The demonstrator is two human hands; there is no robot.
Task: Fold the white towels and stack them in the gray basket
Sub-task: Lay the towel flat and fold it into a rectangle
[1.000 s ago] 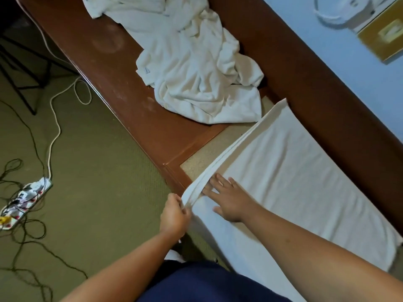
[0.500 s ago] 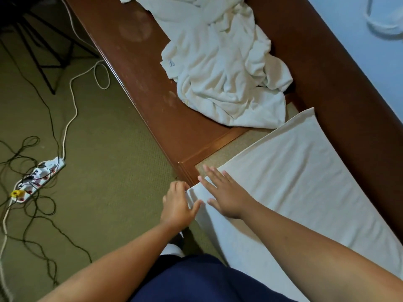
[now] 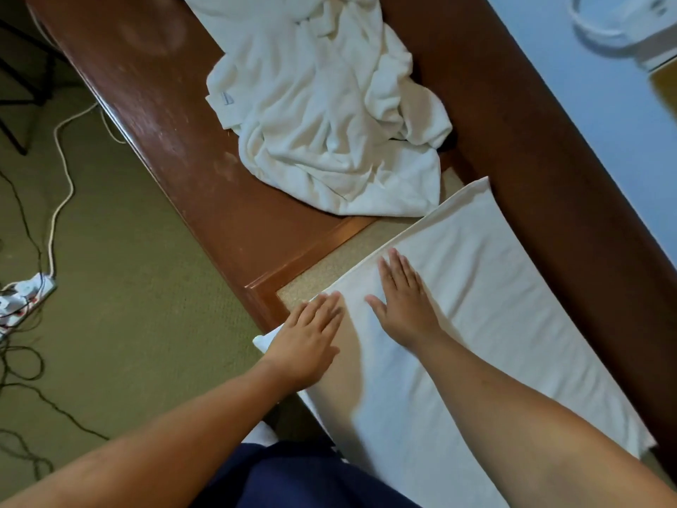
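Head view: left hand (image 3: 307, 342) and right hand (image 3: 403, 306) press flat on the folded towel (image 3: 505, 295) spread along the worktop (image 3: 176, 115), each grip wide, holding nothing. Forearms hide the towel's near end; the crumpled towel pile (image 3: 329, 122) beyond is cut off at the top edge.

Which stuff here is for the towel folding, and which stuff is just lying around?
For the job: the flat towel under the left hand and right hand; the crumpled towel pile.
Just lying about: the power strip and black cables on the floor.
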